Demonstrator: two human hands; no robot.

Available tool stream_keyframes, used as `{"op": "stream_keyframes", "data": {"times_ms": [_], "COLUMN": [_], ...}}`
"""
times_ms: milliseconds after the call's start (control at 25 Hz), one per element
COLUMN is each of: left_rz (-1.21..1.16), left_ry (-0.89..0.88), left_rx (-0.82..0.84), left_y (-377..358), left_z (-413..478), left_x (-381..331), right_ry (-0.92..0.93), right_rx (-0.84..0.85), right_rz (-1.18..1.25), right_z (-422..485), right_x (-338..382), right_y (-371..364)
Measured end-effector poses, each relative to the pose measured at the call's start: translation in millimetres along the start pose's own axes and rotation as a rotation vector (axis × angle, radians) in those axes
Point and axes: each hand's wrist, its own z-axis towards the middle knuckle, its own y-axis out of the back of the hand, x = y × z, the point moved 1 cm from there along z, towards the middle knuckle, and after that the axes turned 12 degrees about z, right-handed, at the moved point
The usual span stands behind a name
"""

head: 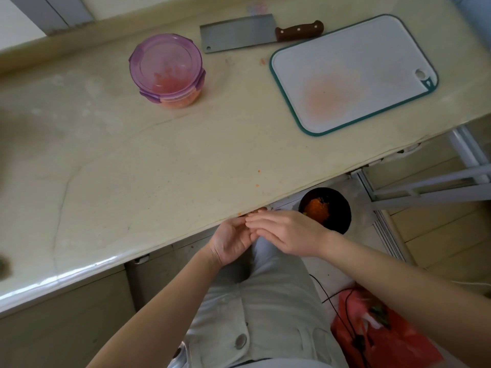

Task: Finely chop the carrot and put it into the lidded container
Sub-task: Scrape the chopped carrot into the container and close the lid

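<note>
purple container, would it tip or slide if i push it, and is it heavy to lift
The purple container looks squat and wide, so it would probably slide rather than tip on the smooth counter. Only a shallow layer of chopped carrot shows, so likely light.

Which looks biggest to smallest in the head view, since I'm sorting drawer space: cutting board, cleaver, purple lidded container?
1. cutting board
2. cleaver and purple lidded container: too close to rank; the cleaver is longer, the container broader.

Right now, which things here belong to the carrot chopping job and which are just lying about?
Job: lidded container with chopped carrot, cleaver, cutting board.
Lying about: black bin of orange scraps, red bag on the floor.
</note>
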Motion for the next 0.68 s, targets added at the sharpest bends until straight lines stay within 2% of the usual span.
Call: {"op": "stream_keyframes", "data": {"times_ms": [80, 160, 280, 400, 440, 480, 560, 600, 680], "left_rz": [-0.066, -0.069, 0.034, -0.004, -0.039, -0.07, -0.083, -0.072, -0.074], "left_ry": [0.011, 0.0, -0.005, -0.005, 0.007, 0.025, 0.054, 0.059, 0.054], "left_rx": [-0.012, -0.011, -0.002, 0.022, 0.017, 0.016, 0.017, 0.008, 0.001], "left_y": [7.8, 14.3, 19.7, 21.2, 22.2, 23.2, 23.5, 22.7, 21.4], "left_z": [1.5, 1.6, -2.2, -3.7, -2.5, -1.2, 0.2, -0.2, -0.8], "left_x": [2.3, 3.0, 3.5, 2.1, 2.6, 3.1, 2.7, 2.3, 2.1], "right_ry": [-0.116, -0.21, -0.118, 0.046, 0.05, -0.035, -0.331, -0.443, -0.477], "right_rx": [-0.042, 0.019, 0.155, 0.138, 0.102, 0.046, -0.049, -0.014, 0.097], "right_rz": [-0.013, -0.027, -0.066, -0.036, -0.059, -0.067, -0.07, -0.069, -0.137], "right_z": [16.6, 28.9, 12.7, -6.2, -1.2, 8.2, 33.0, 40.9, 40.5], "right_x": [-5.2, -6.9, -1.6, -0.8, -5.0, -11.5, -30.3, -36.4, -35.7], "right_y": [4.1, -1.4, -23.9, -14.4, -6.2, 3.5, 22.6, 27.7, 21.3]}}
